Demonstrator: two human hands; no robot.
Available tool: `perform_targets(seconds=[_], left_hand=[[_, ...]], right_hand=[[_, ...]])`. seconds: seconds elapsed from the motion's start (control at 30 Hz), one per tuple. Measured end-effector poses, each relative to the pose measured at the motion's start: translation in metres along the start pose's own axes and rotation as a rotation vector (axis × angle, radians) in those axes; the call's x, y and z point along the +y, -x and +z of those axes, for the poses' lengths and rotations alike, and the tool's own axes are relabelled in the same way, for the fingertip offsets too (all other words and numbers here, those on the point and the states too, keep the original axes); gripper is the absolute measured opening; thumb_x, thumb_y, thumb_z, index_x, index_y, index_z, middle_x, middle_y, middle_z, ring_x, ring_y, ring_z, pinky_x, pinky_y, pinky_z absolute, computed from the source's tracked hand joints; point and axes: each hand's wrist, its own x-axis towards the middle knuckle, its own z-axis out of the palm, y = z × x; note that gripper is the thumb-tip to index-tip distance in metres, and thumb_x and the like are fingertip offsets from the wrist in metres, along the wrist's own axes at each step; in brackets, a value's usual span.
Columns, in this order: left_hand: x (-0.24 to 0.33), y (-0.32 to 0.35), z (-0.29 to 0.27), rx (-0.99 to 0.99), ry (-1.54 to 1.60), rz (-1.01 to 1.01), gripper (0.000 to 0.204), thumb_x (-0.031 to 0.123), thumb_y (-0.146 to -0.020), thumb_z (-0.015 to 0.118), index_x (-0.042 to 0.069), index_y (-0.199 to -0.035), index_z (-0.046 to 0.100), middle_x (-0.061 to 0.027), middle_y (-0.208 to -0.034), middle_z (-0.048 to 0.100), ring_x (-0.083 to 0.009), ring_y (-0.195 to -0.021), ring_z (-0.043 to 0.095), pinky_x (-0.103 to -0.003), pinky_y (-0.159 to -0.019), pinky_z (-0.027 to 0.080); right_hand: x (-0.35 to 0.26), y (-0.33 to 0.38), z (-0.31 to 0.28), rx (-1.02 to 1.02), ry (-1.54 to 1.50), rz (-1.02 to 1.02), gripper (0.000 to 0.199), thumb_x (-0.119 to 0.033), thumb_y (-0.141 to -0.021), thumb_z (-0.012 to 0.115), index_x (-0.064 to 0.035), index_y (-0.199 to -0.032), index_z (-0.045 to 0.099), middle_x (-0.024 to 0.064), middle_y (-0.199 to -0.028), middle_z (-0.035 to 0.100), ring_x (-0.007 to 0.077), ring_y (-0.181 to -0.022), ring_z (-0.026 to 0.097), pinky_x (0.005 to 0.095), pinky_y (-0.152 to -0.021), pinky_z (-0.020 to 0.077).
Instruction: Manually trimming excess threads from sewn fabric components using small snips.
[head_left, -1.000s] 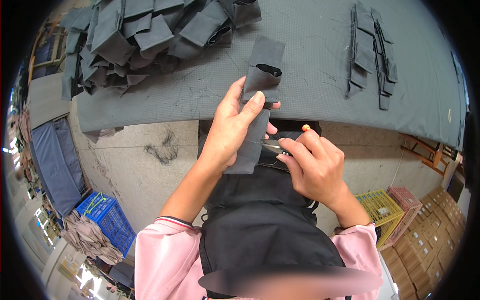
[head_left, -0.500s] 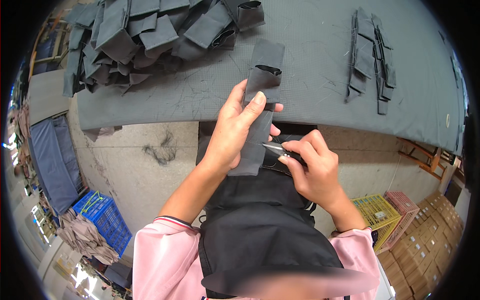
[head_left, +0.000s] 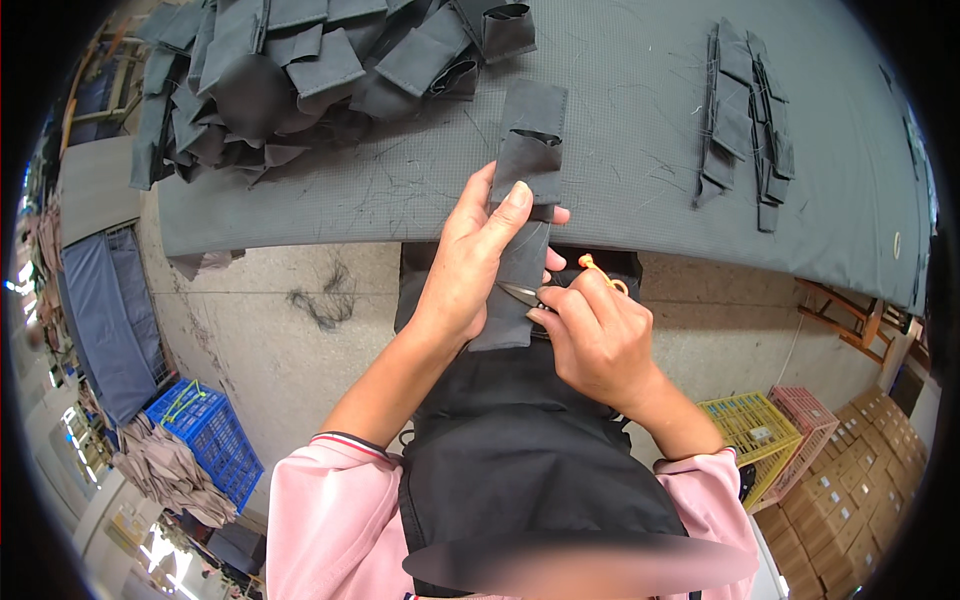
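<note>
Nearby, blue crate [head_left: 213, 440], fabric pile [head_left: 328, 72] on table [head_left: 620, 140]; left grip [head_left: 468, 250] pinching strip [head_left: 527, 165], right grip [head_left: 602, 335] clasping snips [head_left: 519, 294].

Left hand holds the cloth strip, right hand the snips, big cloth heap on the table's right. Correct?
Wrong side: head view shows the big cloth heap on the left of the table. Left hand holds the cloth strip, right hand the snips.

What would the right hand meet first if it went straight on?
Probably the grey fabric strip in the left hand; the snips in the right hand overlap it in view, though depth is unclear.
</note>
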Motion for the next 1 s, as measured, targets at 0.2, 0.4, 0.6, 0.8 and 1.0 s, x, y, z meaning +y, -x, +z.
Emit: perform_targets(seconds=[0.2, 0.4, 0.6, 0.8, 1.0], left_hand=[[0.0, -0.003, -0.005, -0.004, -0.009, -0.08, 0.049, 0.043, -0.096, 0.046, 0.005, -0.126, 0.039, -0.0129, -0.101, 0.061, -0.0161, -0.066, 0.062, -0.029, -0.059, 0.052], [-0.009, 0.017, -0.002, -0.067, -0.018, -0.116, 0.05, 0.019, -0.095, 0.043, 0.004, -0.14, 0.027, -0.0166, -0.119, 0.054, -0.0186, -0.081, 0.062, -0.031, -0.072, 0.053], [-0.017, 0.036, 0.006, -0.095, -0.169, -0.002, 0.077, -0.005, -0.081, 0.039, 0.013, -0.147, 0.003, -0.0194, -0.12, 0.048, -0.023, -0.081, 0.063, -0.034, -0.074, 0.052], [-0.031, 0.042, -0.012, -0.125, 0.024, -0.273, 0.062, 0.01, -0.088, 0.056, 0.004, -0.137, 0.019, -0.0195, -0.124, 0.043, -0.0251, -0.094, 0.059, -0.036, -0.082, 0.05], [-0.017, 0.029, -0.01, -0.183, -1.066, 0.768, 0.038, 0.027, -0.074, 0.074, -0.005, -0.086, 0.058, -0.0206, -0.137, 0.039, -0.0386, -0.13, 0.033, -0.048, -0.104, 0.029]], right_hand=[[0.013, 0.008, -0.015, -0.048, -0.503, 0.294, 0.023, -0.005, -0.07, 0.073, -0.0012, -0.089, 0.06, 0.0055, -0.073, 0.047, 0.0164, -0.058, 0.047, 0.026, -0.051, 0.0386], [0.018, -0.002, -0.011, 0.09, -0.299, 0.214, 0.049, 0.003, -0.066, 0.069, -0.0054, -0.113, 0.059, 0.0034, -0.074, 0.044, 0.0162, -0.056, 0.043, 0.0257, -0.051, 0.0376], [0.046, -0.02, 0.027, 0.309, -0.539, 0.262, 0.025, 0.003, -0.076, 0.062, -0.0039, -0.1, 0.058, 0.0008, -0.073, 0.044, 0.0109, -0.056, 0.043, 0.0235, -0.049, 0.0373], [0.035, -0.028, 0.007, 0.318, -1.293, 0.784, 0.011, -0.015, -0.091, 0.058, -0.0064, -0.086, 0.053, -0.0044, -0.075, 0.046, 0.0026, -0.064, 0.041, 0.0182, -0.054, 0.0357], [0.04, -0.036, 0.018, -0.049, -1.482, 1.017, 0.012, -0.016, -0.091, 0.058, -0.0047, -0.09, 0.056, -0.0014, -0.08, 0.055, 0.005, -0.068, 0.052, 0.0213, -0.057, 0.0446]])
